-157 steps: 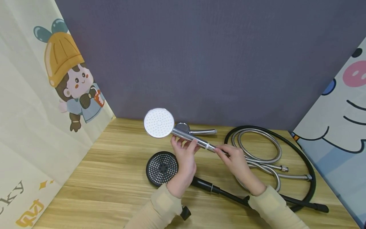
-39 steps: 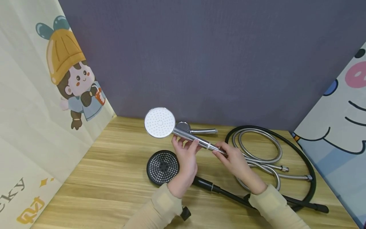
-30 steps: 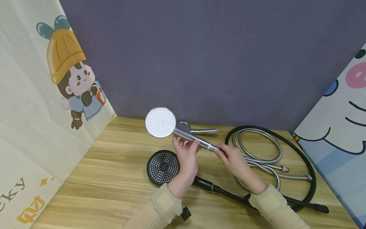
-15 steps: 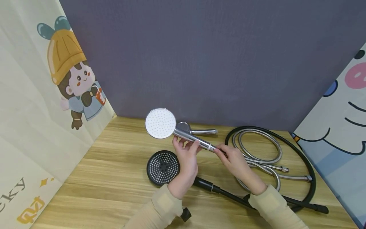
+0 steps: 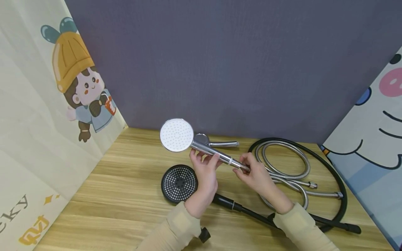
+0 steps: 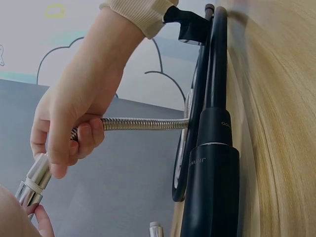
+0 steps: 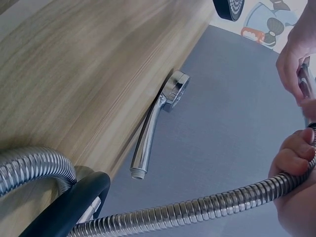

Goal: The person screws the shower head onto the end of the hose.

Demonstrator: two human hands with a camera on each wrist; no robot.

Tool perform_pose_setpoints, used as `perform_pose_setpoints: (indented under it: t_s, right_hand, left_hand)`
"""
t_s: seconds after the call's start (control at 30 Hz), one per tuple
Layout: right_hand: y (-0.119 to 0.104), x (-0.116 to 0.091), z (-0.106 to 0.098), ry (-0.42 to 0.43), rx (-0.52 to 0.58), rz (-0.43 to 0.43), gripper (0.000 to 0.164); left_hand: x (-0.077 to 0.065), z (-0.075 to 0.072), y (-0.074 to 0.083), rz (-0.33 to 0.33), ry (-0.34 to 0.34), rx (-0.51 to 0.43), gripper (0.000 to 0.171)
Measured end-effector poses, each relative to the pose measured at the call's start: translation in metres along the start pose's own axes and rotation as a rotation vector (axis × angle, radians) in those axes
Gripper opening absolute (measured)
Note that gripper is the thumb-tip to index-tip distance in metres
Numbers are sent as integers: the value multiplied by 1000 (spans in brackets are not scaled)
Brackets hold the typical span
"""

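My left hand grips the chrome handle of a hand shower, whose round white spray face points up toward the head camera. At the handle's lower end, past a white ring, sits the metal hose's connector, in line with the handle. My right hand is at this joint. In the left wrist view its fingers curl round the ribbed metal shower hose, the thumb lying by the connector. The hose runs from that hand down to the coils on the table, as the right wrist view also shows.
Under my forearms lies a black shower head with its black hose looping right. Coiled silver hoses lie inside that loop. A small chrome hand shower rests by the grey back panel. A black fitting pokes out near my left sleeve.
My right thumb and forefinger have spread from their pinch at the connector, as they also did 1.3 s ago, uncovering more of it. The left hand and hand shower have barely moved.
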State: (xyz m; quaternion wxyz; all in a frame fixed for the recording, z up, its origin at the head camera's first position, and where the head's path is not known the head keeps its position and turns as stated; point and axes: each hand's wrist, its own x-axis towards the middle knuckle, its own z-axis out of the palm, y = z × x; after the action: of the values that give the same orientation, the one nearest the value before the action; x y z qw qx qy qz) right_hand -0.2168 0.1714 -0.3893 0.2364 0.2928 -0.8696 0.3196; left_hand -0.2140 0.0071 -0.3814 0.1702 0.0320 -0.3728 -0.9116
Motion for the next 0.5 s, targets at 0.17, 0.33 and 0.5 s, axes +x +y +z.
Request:
perform_pose_setpoints:
  t_s: [0.17,0.33,0.5]
  right_hand:
    - [-1,1,0,23,-9,-19,37]
    - [0,1,0,36,-12,-42,35]
    - [2,1,0,35,8,-44,35]
  left_hand:
    - [0,-1,0,-6,3,4,75]
    - [1,-1,-1,-10,6,8,75]
    - [1,-1,0,-8,4,6,76]
